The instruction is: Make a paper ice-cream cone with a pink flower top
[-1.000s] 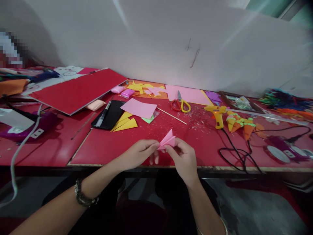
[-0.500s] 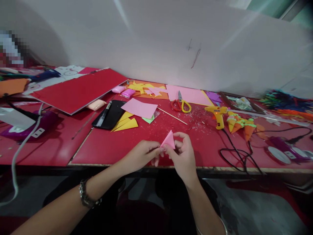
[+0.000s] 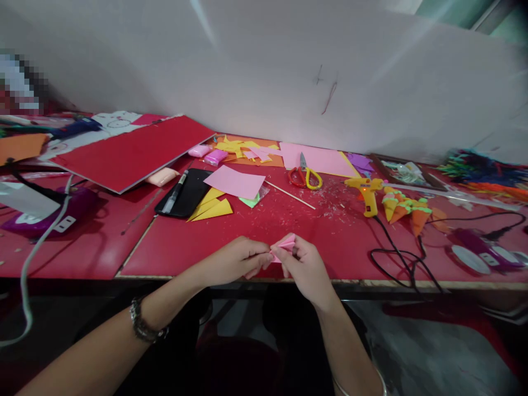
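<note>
Between my two hands, just above the front edge of the red table, is a small rolled piece of pink paper (image 3: 284, 244). My left hand (image 3: 241, 258) pinches its left end with thumb and fingers. My right hand (image 3: 307, 269) grips the other side, thumb in front and fingers behind. The paper's lower part is partly hidden by my fingertips. Beyond my hands lie a flat pink sheet (image 3: 235, 182), yellow paper cones (image 3: 212, 210) and a thin wooden stick (image 3: 291, 195).
Scissors (image 3: 305, 177) with red and yellow handles lie at the back. A yellow glue gun (image 3: 367, 193), its black cord trailing, is by orange cones (image 3: 419, 220) at right. A black phone (image 3: 183, 192) with a marker on it and a large red board (image 3: 140, 148) sit left.
The pink paper has tipped down from a pointed, upright triangle to a lower, rolled shape with its folded edge showing. My right fingers have closed in around it.
</note>
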The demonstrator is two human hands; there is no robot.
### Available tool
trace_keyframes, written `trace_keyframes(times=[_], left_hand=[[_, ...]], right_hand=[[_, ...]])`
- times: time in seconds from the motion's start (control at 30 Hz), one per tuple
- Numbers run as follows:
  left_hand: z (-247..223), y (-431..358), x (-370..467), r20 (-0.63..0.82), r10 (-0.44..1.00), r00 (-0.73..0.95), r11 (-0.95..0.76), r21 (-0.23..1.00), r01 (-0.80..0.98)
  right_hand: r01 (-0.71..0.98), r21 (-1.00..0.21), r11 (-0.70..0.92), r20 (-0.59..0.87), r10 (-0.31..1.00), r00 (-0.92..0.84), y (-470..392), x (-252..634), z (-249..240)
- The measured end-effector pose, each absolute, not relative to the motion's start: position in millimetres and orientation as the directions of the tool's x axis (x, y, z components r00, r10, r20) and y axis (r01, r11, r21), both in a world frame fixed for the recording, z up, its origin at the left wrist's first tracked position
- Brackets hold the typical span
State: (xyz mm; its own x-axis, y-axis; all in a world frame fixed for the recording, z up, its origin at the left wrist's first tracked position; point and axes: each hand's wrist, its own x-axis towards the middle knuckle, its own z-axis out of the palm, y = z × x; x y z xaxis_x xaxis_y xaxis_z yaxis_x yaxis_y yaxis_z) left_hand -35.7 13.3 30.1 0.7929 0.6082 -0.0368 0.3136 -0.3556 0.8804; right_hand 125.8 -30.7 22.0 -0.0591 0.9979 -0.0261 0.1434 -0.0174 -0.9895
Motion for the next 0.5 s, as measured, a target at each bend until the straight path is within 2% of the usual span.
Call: trace_keyframes(times=[0.17, 0.33, 0.5], left_hand=[[35.4, 12.4, -34.0, -0.009, 0.576, 0.817, -0.420, 0.854, 0.305], [35.7, 11.0, -32.9, -0.049, 0.599, 0.799, -0.320, 0.900, 0.296], [33.7, 12.3, -34.6, -0.034, 0.709, 0.704, -0.247, 0.923, 0.294]], right_hand=[[0.202, -0.979, -0.012, 0.004, 0.997, 0.074, -30.3, 122.9, 17.6], [0.168, -0.986, 0.002, 0.029, 0.986, 0.161, -29.0, 121.6, 19.5], [0.158, -0.986, 0.056, 0.052, 0.998, -0.032, -29.4, 121.1, 17.5]])
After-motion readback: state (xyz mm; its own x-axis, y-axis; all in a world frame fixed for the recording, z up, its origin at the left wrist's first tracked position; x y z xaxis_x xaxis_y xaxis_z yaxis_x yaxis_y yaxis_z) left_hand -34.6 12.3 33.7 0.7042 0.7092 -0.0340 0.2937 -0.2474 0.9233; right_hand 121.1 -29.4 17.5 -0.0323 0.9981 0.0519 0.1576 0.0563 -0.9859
